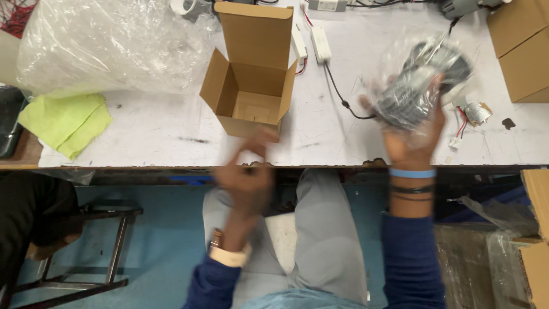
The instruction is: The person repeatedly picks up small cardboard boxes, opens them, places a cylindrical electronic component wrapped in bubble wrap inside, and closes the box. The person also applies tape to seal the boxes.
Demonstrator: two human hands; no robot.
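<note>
Right hand (413,137) around grey part in crinkled clear bag (420,83); left hand (246,174) blurred.

1. One open box (251,86) on the table (154,129)
2. One bagged grey part (420,86)
3. Two hands: left (246,180), right (412,134)
4. One green cloth (66,123)
5. One big plastic bag (108,46)
6. Two white drivers (311,40)
7. Two closed boxes (523,48)

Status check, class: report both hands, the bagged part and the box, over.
Right hand grips bagged grey part. Left hand blurred, empty-looking, near open cardboard box. Box interior looks unobstructed.
</note>
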